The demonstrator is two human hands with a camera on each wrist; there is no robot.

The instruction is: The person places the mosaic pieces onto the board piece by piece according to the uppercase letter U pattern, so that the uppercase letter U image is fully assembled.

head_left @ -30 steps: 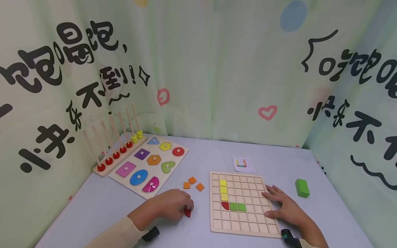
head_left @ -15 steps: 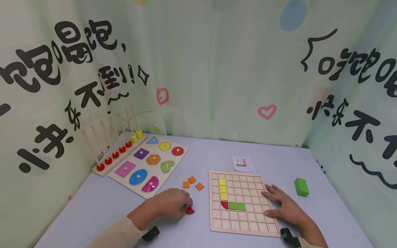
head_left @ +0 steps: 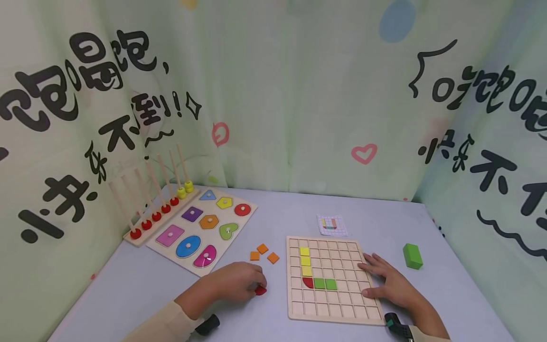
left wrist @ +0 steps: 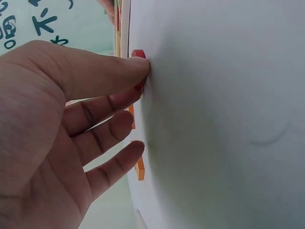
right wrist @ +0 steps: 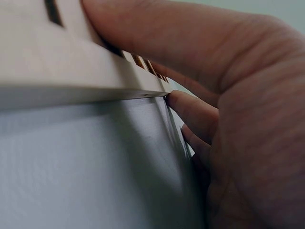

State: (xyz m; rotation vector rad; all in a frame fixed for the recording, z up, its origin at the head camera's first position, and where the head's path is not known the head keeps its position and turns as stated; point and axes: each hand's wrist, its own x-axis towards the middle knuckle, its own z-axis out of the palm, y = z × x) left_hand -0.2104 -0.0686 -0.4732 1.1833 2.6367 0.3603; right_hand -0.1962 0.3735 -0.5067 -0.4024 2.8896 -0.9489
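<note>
My left hand [head_left: 241, 281] pinches a small red piece [head_left: 260, 290] between thumb and forefinger, low over the table left of the board. In the left wrist view the red piece [left wrist: 138, 53] shows partly behind the thumb tip; the other fingers are loosely bent. A wooden grid board [head_left: 337, 308] carries a column of yellow squares [head_left: 305, 261], a red rounded-corner piece [head_left: 307, 283] below them and two green squares [head_left: 325, 284] beside it. My right hand [head_left: 391, 282] rests with spread fingers on the board's right edge. In the right wrist view its thumb lies over the rim.
Three orange squares [head_left: 262, 248] lie beyond the left hand. A small pattern card [head_left: 332, 225] is behind the board, and a green block [head_left: 412, 256] stands to the right. At back left are a knobbed shape puzzle [head_left: 228, 213] and a bead-peg rack [head_left: 141, 236].
The red piece has turned in the left fingers, from pointing downward to lying flatter. The right hand stays on the board's edge. The head view has shifted slightly.
</note>
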